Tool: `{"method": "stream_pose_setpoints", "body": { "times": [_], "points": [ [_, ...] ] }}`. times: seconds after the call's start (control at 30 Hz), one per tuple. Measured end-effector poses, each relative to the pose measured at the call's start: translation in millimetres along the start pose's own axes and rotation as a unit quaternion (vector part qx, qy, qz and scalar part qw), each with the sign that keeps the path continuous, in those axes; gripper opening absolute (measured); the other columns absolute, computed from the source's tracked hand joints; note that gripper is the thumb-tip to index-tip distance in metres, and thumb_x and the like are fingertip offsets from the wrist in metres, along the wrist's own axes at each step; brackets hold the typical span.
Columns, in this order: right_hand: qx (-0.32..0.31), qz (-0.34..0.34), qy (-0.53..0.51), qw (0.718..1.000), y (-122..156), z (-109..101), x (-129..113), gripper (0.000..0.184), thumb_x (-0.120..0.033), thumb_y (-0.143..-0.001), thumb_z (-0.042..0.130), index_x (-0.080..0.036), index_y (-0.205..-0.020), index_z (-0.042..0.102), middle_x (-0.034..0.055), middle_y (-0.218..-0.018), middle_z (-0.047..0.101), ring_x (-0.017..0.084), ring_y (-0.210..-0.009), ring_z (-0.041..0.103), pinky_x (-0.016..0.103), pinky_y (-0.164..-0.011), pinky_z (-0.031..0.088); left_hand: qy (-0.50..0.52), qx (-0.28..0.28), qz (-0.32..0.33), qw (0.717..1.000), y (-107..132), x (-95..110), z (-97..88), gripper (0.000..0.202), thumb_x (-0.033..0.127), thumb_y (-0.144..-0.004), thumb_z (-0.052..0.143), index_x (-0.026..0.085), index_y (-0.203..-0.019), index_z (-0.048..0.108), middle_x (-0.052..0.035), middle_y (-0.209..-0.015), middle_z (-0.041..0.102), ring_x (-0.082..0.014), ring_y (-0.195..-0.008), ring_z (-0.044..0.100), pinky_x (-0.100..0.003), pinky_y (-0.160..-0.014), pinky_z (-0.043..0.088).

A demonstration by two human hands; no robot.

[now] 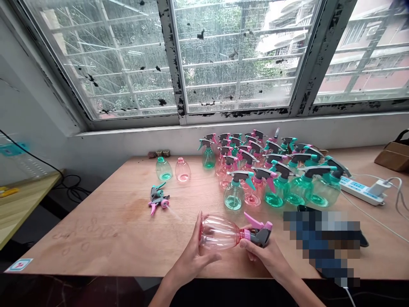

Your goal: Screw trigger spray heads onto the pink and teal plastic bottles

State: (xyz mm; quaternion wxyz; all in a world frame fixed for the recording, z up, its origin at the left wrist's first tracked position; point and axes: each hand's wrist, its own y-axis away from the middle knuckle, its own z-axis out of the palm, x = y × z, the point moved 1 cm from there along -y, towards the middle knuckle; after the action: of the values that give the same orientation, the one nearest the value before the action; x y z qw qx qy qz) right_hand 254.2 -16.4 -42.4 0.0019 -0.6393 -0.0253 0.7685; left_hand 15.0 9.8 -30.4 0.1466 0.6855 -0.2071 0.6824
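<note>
A clear pink spray bottle [220, 232] lies sideways in the air above the table's front part. Its base rests in my left hand [195, 251], which grips the body with the thumb underneath. My right hand [263, 251] is closed around the grey and pink trigger sprayer [260, 230] at the bottle's neck. Two loose trigger sprayers, one teal and grey [157, 192], one pink and grey [159, 204], lie together to the left. Behind them stand a headless green bottle [164, 169] and a headless pink bottle [182, 170].
Several green and pink spray bottles [234, 196] with sprayers crowd the table's back right. A white power strip [362, 190] and a phone-like dark object [363, 239], partly pixelated, sit further right. A brown box [393, 153] is at the far right, below windows [239, 55].
</note>
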Motion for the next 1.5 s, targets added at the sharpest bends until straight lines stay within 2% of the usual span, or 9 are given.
{"method": "stream_pose_setpoints", "body": {
  "times": [0.13, 0.43, 0.6, 0.73, 0.87, 1.03, 1.13, 1.33, 1.5],
  "points": [
    [0.005, -0.002, -0.003, 1.0, -0.3, 0.5, -1.4, 0.038, -0.041, -0.074, 0.085, -0.017, -0.097, 0.065, -0.0069, -0.054, 0.055, 0.01, -0.043, 0.045, 0.023, -0.044, 0.038, 0.0, -0.009, -0.012, 1.0, -0.4, -1.5, -1.6, 0.099, 0.029, -0.087, 0.074, 0.037, -0.157, 0.005, -0.0094, -0.164, 0.023, -0.0312, -0.145, 0.035, -0.052, -0.121, 0.026],
    [0.012, -0.003, 0.001, 1.0, 0.6, -2.0, 2.3, 0.038, -0.045, -0.078, 0.081, -0.018, -0.097, 0.063, -0.0051, -0.057, 0.058, 0.01, -0.044, 0.046, 0.024, -0.045, 0.039, 0.008, -0.001, -0.014, 1.0, 1.3, -2.8, -0.6, 0.104, 0.031, -0.089, 0.071, 0.038, -0.156, -0.009, -0.0067, -0.168, 0.015, -0.0288, -0.148, 0.031, -0.048, -0.124, 0.018],
    [0.004, -0.003, 0.003, 1.0, 0.4, -1.8, 2.8, 0.036, -0.043, -0.079, 0.08, -0.017, -0.098, 0.064, -0.0067, -0.053, 0.054, 0.011, -0.044, 0.047, 0.024, -0.045, 0.039, 0.002, -0.011, -0.035, 0.999, 1.0, -6.6, -4.0, 0.1, 0.035, -0.087, 0.073, 0.031, -0.159, 0.003, -0.0136, -0.156, 0.039, -0.0316, -0.141, 0.042, -0.05, -0.12, 0.026],
    [0.015, -0.008, -0.01, 1.0, -0.4, -1.7, 1.2, 0.036, -0.044, -0.079, 0.08, -0.018, -0.098, 0.062, -0.0064, -0.053, 0.055, 0.011, -0.044, 0.046, 0.024, -0.044, 0.038, -0.016, -0.003, -0.008, 1.0, -0.2, -0.1, -2.6, 0.101, 0.033, -0.087, 0.073, 0.037, -0.158, 0.002, -0.0104, -0.161, 0.03, -0.0304, -0.141, 0.04, -0.05, -0.121, 0.023],
    [0.014, -0.005, 0.002, 1.0, -0.5, -1.3, 1.6, 0.037, -0.044, -0.079, 0.08, -0.017, -0.099, 0.063, -0.0075, -0.051, 0.053, 0.01, -0.044, 0.044, 0.024, -0.045, 0.038, -0.008, -0.007, -0.016, 1.0, 0.4, 1.4, -1.1, 0.105, 0.032, -0.086, 0.075, 0.034, -0.158, -0.003, -0.0122, -0.149, 0.046, -0.0294, -0.138, 0.044, -0.053, -0.122, 0.02],
    [0.013, -0.004, 0.025, 1.0, 0.1, -1.0, 6.0, 0.038, -0.045, -0.079, 0.079, -0.016, -0.099, 0.064, -0.0067, -0.052, 0.054, 0.011, -0.044, 0.045, 0.025, -0.046, 0.037, 0.061, -0.001, -0.004, 0.998, -0.6, -4.3, -1.0, 0.099, 0.033, -0.086, 0.074, 0.036, -0.158, 0.006, -0.0089, -0.164, 0.023, -0.0313, -0.145, 0.035, -0.053, -0.122, 0.023],
    [0.013, -0.007, 0.022, 1.0, -0.2, 0.1, 4.2, 0.038, -0.046, -0.08, 0.078, -0.016, -0.098, 0.063, -0.0074, -0.05, 0.052, 0.011, -0.044, 0.044, 0.025, -0.046, 0.037, 0.052, -0.008, 0.004, 0.999, -1.2, -4.7, -0.9, 0.096, 0.029, -0.085, 0.075, 0.035, -0.157, 0.013, -0.0087, -0.162, 0.028, -0.031, -0.147, 0.033, -0.051, -0.122, 0.023],
    [0.027, -0.012, 0.015, 0.999, -1.4, 0.5, 1.9, 0.039, -0.046, -0.08, 0.079, -0.017, -0.099, 0.06, -0.0052, -0.053, 0.058, 0.011, -0.043, 0.045, 0.026, -0.045, 0.036, 0.031, -0.004, 0.016, 0.999, -1.6, -4.5, 0.0, 0.103, 0.026, -0.085, 0.075, 0.043, -0.156, 0.003, -0.008, -0.164, 0.021, -0.029, -0.134, 0.048, -0.052, -0.116, 0.034],
    [0.017, 0.005, 0.026, 1.0, 0.9, 0.7, 1.7, 0.042, -0.045, -0.076, 0.082, -0.017, -0.1, 0.064, -0.0065, -0.052, 0.054, 0.013, -0.044, 0.047, 0.027, -0.045, 0.038, 0.047, 0.001, 0.018, 0.999, -1.7, -3.3, 0.5, 0.101, 0.031, -0.082, 0.079, 0.039, -0.157, 0.012, -0.0075, -0.164, 0.021, -0.0315, -0.143, 0.036, -0.052, -0.12, 0.028]
  ]
}}
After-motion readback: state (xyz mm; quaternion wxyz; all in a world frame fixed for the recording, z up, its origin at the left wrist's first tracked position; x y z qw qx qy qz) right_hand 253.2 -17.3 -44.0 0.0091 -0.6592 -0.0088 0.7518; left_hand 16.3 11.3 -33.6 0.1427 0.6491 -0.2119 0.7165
